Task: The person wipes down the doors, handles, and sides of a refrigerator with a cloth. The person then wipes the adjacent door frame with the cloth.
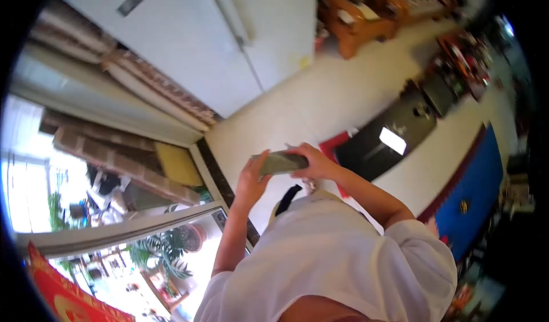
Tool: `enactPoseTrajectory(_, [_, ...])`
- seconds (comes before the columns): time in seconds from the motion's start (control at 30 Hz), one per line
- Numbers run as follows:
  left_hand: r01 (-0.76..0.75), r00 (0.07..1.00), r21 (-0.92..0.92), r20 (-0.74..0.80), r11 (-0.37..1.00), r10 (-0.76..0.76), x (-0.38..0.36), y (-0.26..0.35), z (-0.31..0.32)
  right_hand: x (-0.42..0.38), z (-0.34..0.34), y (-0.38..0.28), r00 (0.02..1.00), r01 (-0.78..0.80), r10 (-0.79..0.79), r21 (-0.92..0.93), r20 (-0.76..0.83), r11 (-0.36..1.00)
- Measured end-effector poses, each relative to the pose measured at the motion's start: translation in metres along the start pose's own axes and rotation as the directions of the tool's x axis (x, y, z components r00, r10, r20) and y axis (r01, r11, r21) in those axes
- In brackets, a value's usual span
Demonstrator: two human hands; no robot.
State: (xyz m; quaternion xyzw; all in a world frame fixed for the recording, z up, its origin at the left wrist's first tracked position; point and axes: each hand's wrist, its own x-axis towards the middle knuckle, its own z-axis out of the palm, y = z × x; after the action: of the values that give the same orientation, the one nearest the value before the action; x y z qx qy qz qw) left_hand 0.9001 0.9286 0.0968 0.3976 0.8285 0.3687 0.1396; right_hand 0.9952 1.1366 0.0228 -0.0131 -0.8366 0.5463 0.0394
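Between my two hands is a grey-green, roughly rectangular object (280, 163), held in front of my body above the floor. Its kind cannot be made out; it could be a folded cloth or a small pack. My left hand (250, 176) is closed on its left end, with the thumb along the near side. At the other end my right hand (311, 161) grips it with the fingers over the top. Both forearms reach forward from the short sleeves of a white shirt (320, 253).
A white fridge-like cabinet (189, 42) stands ahead, beside gathered curtains (143, 82). Left is a glass door frame (126, 230) with plants (163, 250) beyond. A dark glossy table (372, 144) and a blue-covered piece (469, 190) are at right; wooden chairs (357, 22) stand behind.
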Motion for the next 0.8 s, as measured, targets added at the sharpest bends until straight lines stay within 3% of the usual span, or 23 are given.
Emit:
enactPoseTrajectory(0.1, [0.01,0.993,0.149,-0.115,0.989,0.007,0.023,-0.006,-0.004,0.037,-0.013,0.0,0.973,-0.026,0.08,-0.241,0.216,0.97])
enactPoseTrajectory(0.17, [0.132,0.982,0.283,-0.169,0.95,-0.086,0.032,-0.013,-0.008,0.068,-0.012,0.002,0.977,-0.012,0.078,-0.314,0.198,0.949])
enactPoseTrajectory(0.23, [0.165,0.953,0.36,-0.299,0.918,-0.054,0.042,-0.023,-0.023,0.102,-0.019,-0.001,0.983,0.053,0.013,-0.357,0.182,0.933])
enactPoseTrajectory(0.27, [0.152,0.961,0.211,-0.26,0.966,-0.095,0.046,-0.042,-0.029,0.122,-0.022,0.004,0.98,0.089,-0.017,-0.357,0.198,0.93])
enactPoseTrajectory(0.3, [0.137,0.97,0.052,-0.209,0.989,-0.123,0.049,-0.062,-0.034,0.141,-0.024,0.008,0.975,0.093,-0.058,-0.156,0.215,0.983])
enactPoseTrajectory(0.33, [0.15,0.969,-0.377,-0.127,0.914,-0.211,0.057,-0.075,-0.043,0.161,-0.026,0.005,0.97,0.086,-0.095,0.051,0.223,0.995])
enactPoseTrajectory(0.37, [0.142,0.967,-0.372,-0.146,0.917,-0.209,0.061,-0.085,-0.048,0.18,-0.028,0.001,0.967,0.104,-0.112,0.048,0.228,0.993])
enactPoseTrajectory(0.4, [0.114,0.969,-0.811,-0.036,0.573,-0.244,0.068,-0.076,-0.06,0.198,-0.036,-0.018,0.945,-0.126,0.019,0.311,0.326,0.942])
enactPoseTrajectory(0.43, [0.089,0.976,-0.995,0.078,0.048,-0.201,0.075,-0.074,-0.069,0.215,-0.041,-0.036,0.888,-0.359,0.114,0.516,0.446,0.778])
enactPoseTrajectory(0.47, [0.063,0.972,-0.992,0.086,-0.108,-0.22,0.082,-0.097,-0.06,0.232,-0.036,-0.053,0.932,-0.257,0.054,0.548,0.359,0.796])
enactPoseTrajectory(0.5, [0.063,0.975,-0.993,0.083,-0.102,-0.205,0.092,-0.105,-0.058,0.25,-0.033,-0.054,0.937,-0.243,0.049,0.546,0.346,0.801])
enactPoseTrajectory(0.57, [-0.011,0.966,-0.909,0.098,-0.416,-0.24,0.122,-0.119,-0.063,0.292,-0.031,-0.053,0.971,-0.154,0.067,0.387,0.23,0.909])
enactPoseTrajectory(0.6, [-0.064,0.964,-0.922,0.041,-0.381,-0.261,0.137,-0.121,-0.068,0.304,-0.03,-0.063,0.989,-0.05,-0.021,0.464,0.145,0.885])
enactPoseTrajectory(0.67, [-0.051,0.999,-0.859,-0.054,-0.509,-0.009,0.16,-0.141,-0.076,0.329,-0.035,-0.057,0.995,0.037,-0.057,0.246,0.076,0.969])
enactPoseTrajectory(0.7, [-0.123,0.969,-0.984,-0.09,-0.132,-0.228,0.171,-0.131,-0.089,0.337,-0.033,-0.06,0.999,0.046,-0.05,0.235,0.011,0.971])
enactPoseTrajectory(0.73, [-0.092,0.986,-0.969,-0.056,-0.229,-0.158,0.182,-0.13,-0.102,0.349,-0.034,-0.052,0.973,0.227,-0.222,0.117,-0.057,0.967])
enactPoseTrajectory(0.77, [-0.072,0.988,-0.977,-0.043,-0.201,-0.146,0.195,-0.138,-0.112,0.362,-0.035,-0.044,0.97,0.243,-0.24,0.15,-0.039,0.958])
enactPoseTrajectory(0.8, [-0.058,0.987,-0.976,-0.024,-0.209,-0.16,0.206,-0.149,-0.117,0.363,-0.042,-0.062,0.969,0.23,-0.222,0.059,-0.11,0.971])
